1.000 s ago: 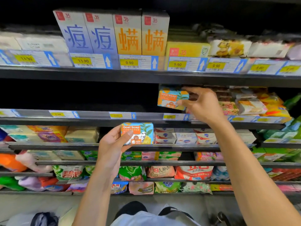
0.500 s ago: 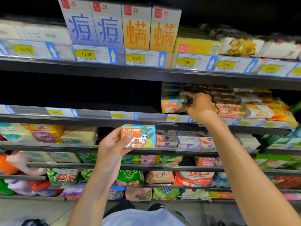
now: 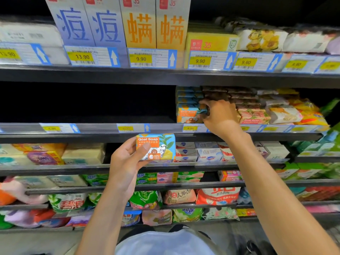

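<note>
Goat Soap box (image 3: 156,146) sits upright in the left hand (image 3: 127,162), thumb across its front, just below the shelf (image 3: 95,138) edge. On that shelf the right hand (image 3: 219,115) pinches a second box (image 3: 187,114), now set down level, no longer tilted in air; pink soap packs (image 3: 253,116) crowd its right.

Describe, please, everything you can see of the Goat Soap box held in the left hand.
The Goat Soap box is a rectangular carton, seemingly cardboard. It is blue with green leaves, a yellow patch, a white animal picture and an orange panel lettered in white. It looks closed. It is held roughly level, front to the camera, before the dark shelf edge. The left hand grips its left end, with the thumb across the front's lower left. Nothing else touches it.
</note>
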### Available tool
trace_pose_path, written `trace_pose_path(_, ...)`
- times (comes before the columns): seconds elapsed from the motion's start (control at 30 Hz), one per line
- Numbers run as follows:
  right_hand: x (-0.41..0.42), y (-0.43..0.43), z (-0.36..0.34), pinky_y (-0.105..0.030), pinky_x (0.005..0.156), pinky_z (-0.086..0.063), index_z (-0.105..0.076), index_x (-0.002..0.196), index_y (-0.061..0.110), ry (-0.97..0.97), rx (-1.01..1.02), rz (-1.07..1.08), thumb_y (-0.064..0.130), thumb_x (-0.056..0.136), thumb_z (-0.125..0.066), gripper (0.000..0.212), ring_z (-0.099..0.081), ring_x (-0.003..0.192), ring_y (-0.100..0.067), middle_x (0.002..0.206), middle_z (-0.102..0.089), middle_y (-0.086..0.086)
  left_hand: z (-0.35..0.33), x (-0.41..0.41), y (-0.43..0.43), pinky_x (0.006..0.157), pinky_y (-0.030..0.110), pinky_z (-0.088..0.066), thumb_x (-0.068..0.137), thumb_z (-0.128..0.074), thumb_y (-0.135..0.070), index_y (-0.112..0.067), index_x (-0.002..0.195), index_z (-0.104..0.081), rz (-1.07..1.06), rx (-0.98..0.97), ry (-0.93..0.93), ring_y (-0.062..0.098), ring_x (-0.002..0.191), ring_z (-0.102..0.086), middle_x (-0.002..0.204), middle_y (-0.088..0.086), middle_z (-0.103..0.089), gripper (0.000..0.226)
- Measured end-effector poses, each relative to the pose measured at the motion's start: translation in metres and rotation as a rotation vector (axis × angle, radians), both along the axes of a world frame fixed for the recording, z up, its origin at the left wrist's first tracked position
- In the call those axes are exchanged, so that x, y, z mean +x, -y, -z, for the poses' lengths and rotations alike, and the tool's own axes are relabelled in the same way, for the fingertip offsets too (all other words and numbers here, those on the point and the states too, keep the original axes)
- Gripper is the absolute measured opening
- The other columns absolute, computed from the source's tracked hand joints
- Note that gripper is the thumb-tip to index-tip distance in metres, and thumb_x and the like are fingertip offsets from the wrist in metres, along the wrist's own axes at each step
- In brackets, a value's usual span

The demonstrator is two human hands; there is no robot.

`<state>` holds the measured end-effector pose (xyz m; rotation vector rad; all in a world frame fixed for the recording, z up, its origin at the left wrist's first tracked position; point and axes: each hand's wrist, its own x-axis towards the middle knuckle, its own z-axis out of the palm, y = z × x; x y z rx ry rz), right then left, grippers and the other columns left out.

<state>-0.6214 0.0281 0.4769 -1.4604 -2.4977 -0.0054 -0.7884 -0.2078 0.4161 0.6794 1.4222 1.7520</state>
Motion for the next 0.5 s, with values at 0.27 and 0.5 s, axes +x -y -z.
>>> trace_pose_path(0.27,0.03,0.081,0.005,-0.021,0.089,-0.052,-0.075,0.117,0.02,-0.708,-0.269,-0.406,0.032,0.098,-0.07,0.024,-0.065,0.105,-0.002,0.112,-0.072,0.014,-0.012,0.006,-0.013,0.089,0.04,-0.06,0.086,-0.077,-0.022,-0.015,0.129,-0.065,0.019,-0.011,-0.118,0.02,0.107,-0.073,0.115,0.001,-0.076,0.045)
trace_pose_path(0.5,0.042,0.085,0.005,-0.035,0.089,-0.063,-0.072,0.127,0.017,-0.726,-0.691,-0.382,0.022,0.082,-0.085,0.047,-0.075,0.099,-0.011,0.105,-0.079,0.004,-0.027,0.029,-0.029,0.087,0.032,-0.061,0.089,-0.076,-0.019,-0.016,0.13,-0.065,0.104,0.023,-0.2,0.016,0.106,-0.073,0.114,-0.002,-0.076,0.042)
